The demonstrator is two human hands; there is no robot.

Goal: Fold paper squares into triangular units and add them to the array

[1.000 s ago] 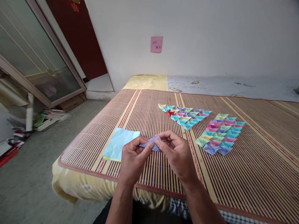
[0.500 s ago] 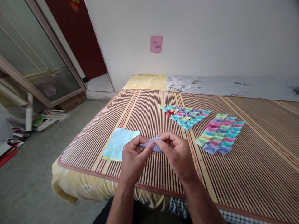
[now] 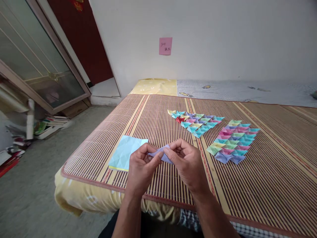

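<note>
A small piece of folded purple paper (image 3: 166, 157) is held above the mat, pinched between both hands. My left hand (image 3: 141, 163) grips its left end with thumb and fingers. On the other side, the thumb and fingertips of my right hand (image 3: 186, 162) close on its right part. Creased light-blue paper sheets (image 3: 127, 150), with a yellow edge showing beneath, lie to the left, partly behind my left hand. Beyond my right hand, folded paper boats (image 3: 198, 121) in several colours stand in slanting rows. A second group of paper boats (image 3: 232, 142) stands farther right.
A striped bamboo mat (image 3: 99, 155) covers the bed, over a yellow sheet (image 3: 91, 201). A pink note (image 3: 165, 46) sticks to the white wall behind. On the floor at left lie stacked books (image 3: 53, 125) beside a glass door (image 3: 42, 59).
The purple paper has turned slightly between my fingers, so a flatter triangular face shows. Both hands stay in nearly the same place.
</note>
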